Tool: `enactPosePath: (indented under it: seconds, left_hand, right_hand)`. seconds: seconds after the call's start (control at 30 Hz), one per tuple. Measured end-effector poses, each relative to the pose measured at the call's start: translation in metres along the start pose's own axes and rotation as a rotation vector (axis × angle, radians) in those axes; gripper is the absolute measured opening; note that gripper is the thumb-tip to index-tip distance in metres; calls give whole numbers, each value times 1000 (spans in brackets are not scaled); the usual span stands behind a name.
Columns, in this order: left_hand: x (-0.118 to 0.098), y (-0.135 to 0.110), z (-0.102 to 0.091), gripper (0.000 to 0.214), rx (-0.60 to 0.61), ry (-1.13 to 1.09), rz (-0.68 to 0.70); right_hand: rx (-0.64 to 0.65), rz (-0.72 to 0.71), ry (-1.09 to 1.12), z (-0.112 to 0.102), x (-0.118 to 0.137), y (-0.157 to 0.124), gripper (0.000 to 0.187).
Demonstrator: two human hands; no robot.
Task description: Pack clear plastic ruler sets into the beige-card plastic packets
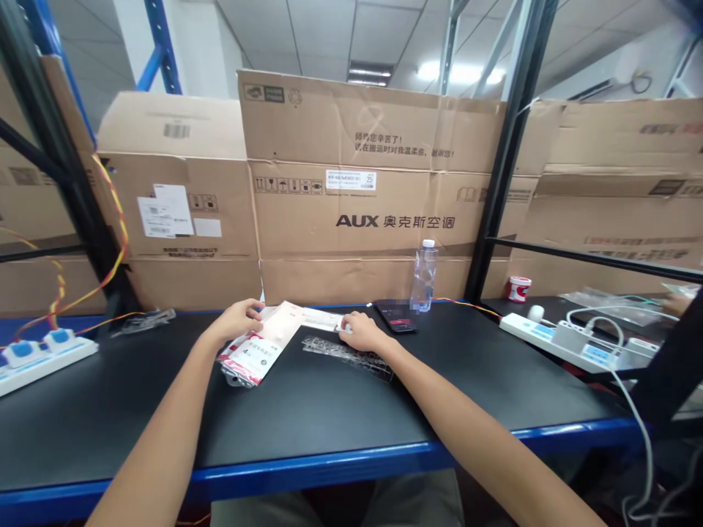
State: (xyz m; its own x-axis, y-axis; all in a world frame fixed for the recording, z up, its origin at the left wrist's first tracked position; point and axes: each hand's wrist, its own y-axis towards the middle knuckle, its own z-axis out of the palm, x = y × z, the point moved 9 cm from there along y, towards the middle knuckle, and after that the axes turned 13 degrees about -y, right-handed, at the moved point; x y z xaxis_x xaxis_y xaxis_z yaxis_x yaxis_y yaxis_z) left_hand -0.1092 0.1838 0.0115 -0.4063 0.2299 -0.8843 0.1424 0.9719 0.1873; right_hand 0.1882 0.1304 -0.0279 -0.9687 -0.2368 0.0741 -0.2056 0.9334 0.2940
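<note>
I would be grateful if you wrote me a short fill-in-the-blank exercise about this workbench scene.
1. The upright water bottle has a ____ cap.
2. The red-and-white packets lie at the person's ____ hand.
3. The black table has a ____ front edge.
Missing words: white; left; blue.

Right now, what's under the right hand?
The right hand rests on a white paper slip; a clear ribbed plastic tray runs beneath the wrist. Anything directly under the palm is covered.
</note>
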Motion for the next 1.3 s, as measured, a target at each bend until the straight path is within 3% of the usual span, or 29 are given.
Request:
enactPosePath:
  seconds: [0.1,0.27,0.37,0.47,0.6,0.67,0.93,1.07,1.13,1.2,1.3]
  left_hand:
    - [-2,0,0,52,-1,36,21]
    - [-3,3,-19,45,-200,179,55]
    - [-5,5,-20,42,-261,264,77]
    - [-2,11,-5,39,-195,298,99]
    - [8,15,24,36,23,316,71]
    - [10,15,31,29,71,353,58]
    - [-3,12,24,40,-33,396,94]
    - [-27,1,29,46,-96,113,177]
    - [-39,-6,45,53,-2,-196,180]
    - [-48,-14,72,56,176,-462,117]
    - [-55,-23,96,48,250,-662,48]
  right_hand:
    - [-2,-6,-21,1,0,0,35]
    - [16,-32,-81,-1,0,1,37]
    - [13,-35,-131,-6,3,-1,33]
    - [-9,-21,-181,-12,9,-6,32]
    - [-38,4,-233,-20,18,-8,31]
    - [-71,34,-249,-26,18,-7,33]
    - [-324,245,-254,-62,-9,-11,40]
    - [-492,169,-157,-79,6,-22,38]
    - [-533,32,-98,-81,29,-27,39]
    - [-525,-121,-42,-79,55,-32,41]
    - [-464,-227,19,-70,78,-35,39]
